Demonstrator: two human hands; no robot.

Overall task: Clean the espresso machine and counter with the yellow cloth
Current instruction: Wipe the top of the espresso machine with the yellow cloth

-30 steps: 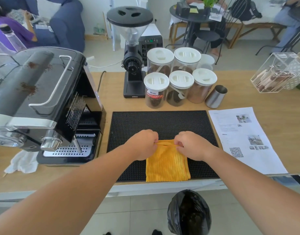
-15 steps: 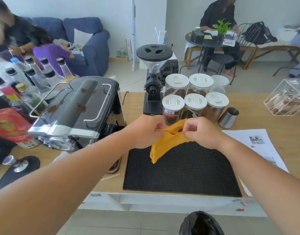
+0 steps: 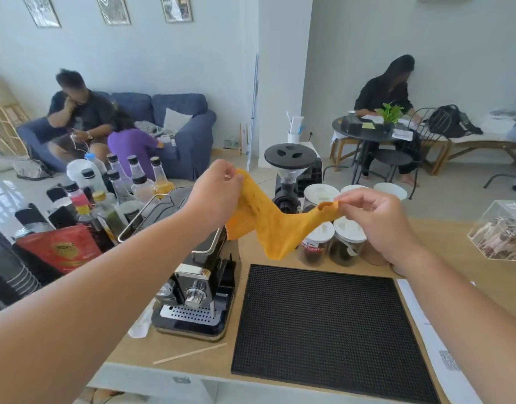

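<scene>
Head view: soft yellow woven cloth held up above black-and-chrome espresso machine.
Grip: left hand and right hand each pinch a corner, likely spreading it for wiping.

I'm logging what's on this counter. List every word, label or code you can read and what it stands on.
"EASY": on the red label of the front left jar; the word before it is blurred.
Red bag: gold emblem, lettering too blurred to read.
Paper sheet: a QR code, print too small to read.
Espresso machine: no lettering legible.
</scene>
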